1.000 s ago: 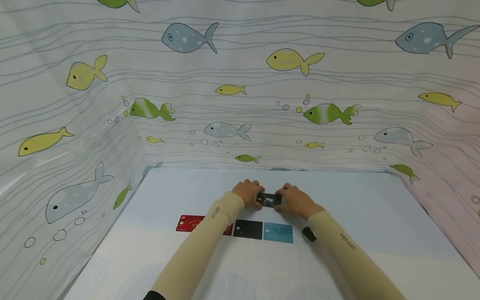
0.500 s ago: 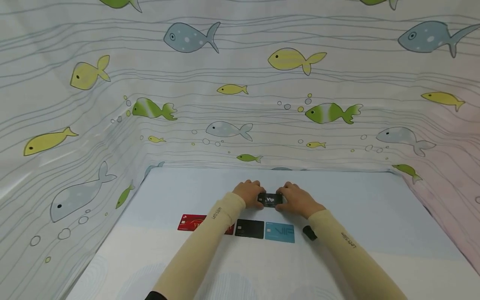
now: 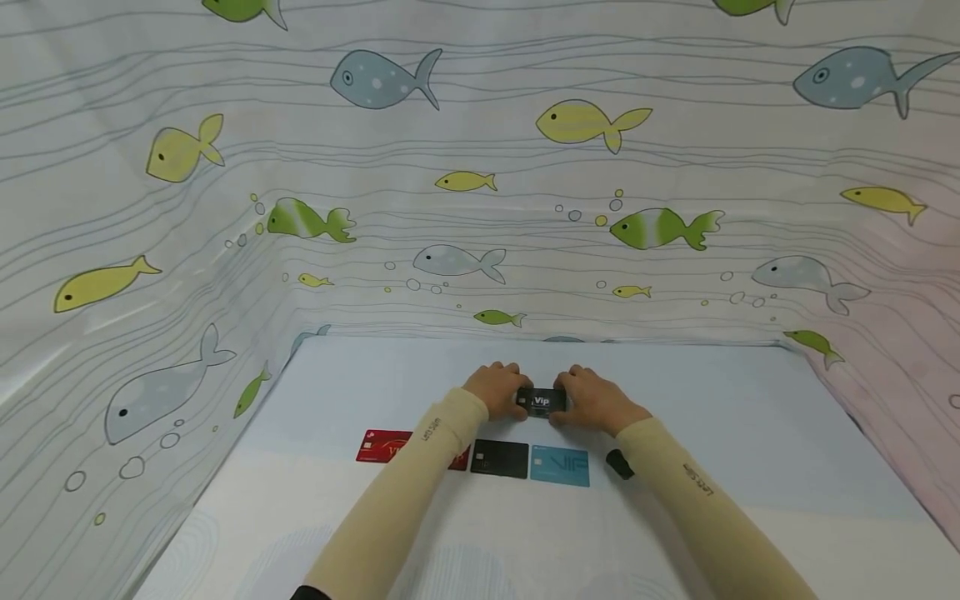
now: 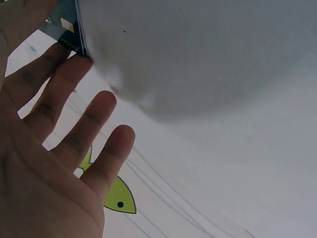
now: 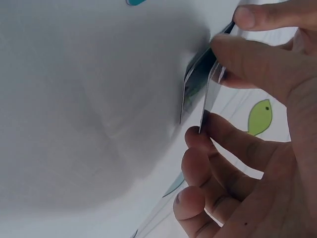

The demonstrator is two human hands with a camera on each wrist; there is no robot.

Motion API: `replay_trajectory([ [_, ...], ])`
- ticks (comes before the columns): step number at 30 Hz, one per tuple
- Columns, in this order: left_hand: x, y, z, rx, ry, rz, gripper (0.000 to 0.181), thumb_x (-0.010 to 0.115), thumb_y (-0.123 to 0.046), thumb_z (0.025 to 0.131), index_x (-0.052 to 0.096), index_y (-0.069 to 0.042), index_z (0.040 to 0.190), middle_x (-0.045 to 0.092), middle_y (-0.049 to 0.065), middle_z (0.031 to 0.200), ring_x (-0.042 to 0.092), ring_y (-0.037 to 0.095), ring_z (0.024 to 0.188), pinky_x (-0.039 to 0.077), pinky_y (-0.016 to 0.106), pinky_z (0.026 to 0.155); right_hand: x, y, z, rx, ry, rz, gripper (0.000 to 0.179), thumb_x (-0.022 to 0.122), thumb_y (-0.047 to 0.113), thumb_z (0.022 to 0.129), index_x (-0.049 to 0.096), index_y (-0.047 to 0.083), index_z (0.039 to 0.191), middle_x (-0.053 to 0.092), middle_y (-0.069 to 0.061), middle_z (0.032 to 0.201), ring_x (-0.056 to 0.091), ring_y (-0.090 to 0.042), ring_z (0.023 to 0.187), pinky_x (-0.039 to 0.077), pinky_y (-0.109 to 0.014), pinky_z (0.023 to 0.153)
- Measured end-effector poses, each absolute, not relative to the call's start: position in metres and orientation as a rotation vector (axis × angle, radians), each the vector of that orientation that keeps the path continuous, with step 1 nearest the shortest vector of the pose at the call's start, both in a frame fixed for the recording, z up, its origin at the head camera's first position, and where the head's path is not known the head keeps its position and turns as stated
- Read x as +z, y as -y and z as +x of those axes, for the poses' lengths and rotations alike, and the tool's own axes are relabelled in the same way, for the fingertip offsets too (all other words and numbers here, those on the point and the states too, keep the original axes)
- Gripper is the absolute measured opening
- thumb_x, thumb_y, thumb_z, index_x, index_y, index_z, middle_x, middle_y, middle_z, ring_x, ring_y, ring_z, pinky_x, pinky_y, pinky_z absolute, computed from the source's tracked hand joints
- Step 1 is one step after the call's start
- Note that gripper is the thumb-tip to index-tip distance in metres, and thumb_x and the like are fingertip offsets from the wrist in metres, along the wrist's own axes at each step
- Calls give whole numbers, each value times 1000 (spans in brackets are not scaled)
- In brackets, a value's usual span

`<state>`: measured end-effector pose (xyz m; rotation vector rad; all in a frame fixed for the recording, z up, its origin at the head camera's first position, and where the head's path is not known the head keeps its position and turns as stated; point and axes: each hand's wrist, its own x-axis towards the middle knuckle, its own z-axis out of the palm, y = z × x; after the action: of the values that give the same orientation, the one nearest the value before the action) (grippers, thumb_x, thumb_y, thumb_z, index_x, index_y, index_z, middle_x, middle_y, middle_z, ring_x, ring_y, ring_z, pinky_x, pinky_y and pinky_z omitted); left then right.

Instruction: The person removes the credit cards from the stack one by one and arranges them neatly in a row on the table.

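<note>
The Vip card [image 3: 542, 402] is dark and rectangular, with white lettering and a chip near its left end. It sits over the far part of the table [image 3: 720, 417]. The left hand [image 3: 495, 391] pinches its left end; the right hand [image 3: 597, 403], its right. Viewed edge-on, two thin layers [image 5: 197, 78] separate at one end; I cannot tell whether either is a sleeve.

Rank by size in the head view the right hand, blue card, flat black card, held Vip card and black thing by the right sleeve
Right hand
Blue card and flat black card, too alike to rank
Held Vip card, partly covered
Black thing
</note>
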<state>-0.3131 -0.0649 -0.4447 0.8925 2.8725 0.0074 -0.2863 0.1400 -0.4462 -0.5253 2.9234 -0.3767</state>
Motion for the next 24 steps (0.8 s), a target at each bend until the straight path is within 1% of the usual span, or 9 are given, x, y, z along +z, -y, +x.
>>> replay_trajectory([
  [6, -447, 66, -312, -24, -2909, 901, 54, 79, -46, 87, 66, -25, 135, 63, 0, 122, 58, 20, 109, 49, 39, 98, -445, -137, -285, -333, -2969, -569, 54, 85, 39, 80, 66, 7, 119, 58, -5, 104, 55, -20, 94, 52, -42, 92],
  [12, -444, 67, -307, -11, -2920, 912, 54, 79, -46, 87, 66, -24, 135, 62, 2, 127, 58, 21, 114, 48, 40, 100, -446, -137, -283, -314, -3006, -614, 59, 87, 38, 80, 66, 6, 124, 58, -8, 107, 56, -21, 95, 53, -43, 92],
  [15, -446, 67, -307, -15, -2934, 935, 54, 79, -45, 87, 66, -23, 134, 63, 3, 129, 58, 21, 115, 48, 40, 101, -447, -139, -282, -354, -3027, -628, 59, 88, 38, 78, 68, 6, 124, 59, -8, 107, 57, -21, 95, 53, -44, 91],
  [19, -452, 68, -310, -33, -2942, 964, 54, 78, -46, 88, 66, -23, 135, 62, 2, 129, 56, 20, 115, 47, 39, 102, -450, -141, -281, -396, -3054, -652, 58, 89, 39, 77, 70, 8, 122, 58, -5, 105, 56, -19, 91, 53, -42, 87],
  [24, -455, 69, -310, -31, -2943, 970, 57, 77, -48, 88, 64, -22, 137, 62, 2, 129, 56, 19, 114, 46, 38, 102, -453, -146, -280, -428, -3080, -723, 57, 88, 42, 77, 71, 9, 120, 58, -2, 101, 54, -17, 85, 53, -39, 81],
])
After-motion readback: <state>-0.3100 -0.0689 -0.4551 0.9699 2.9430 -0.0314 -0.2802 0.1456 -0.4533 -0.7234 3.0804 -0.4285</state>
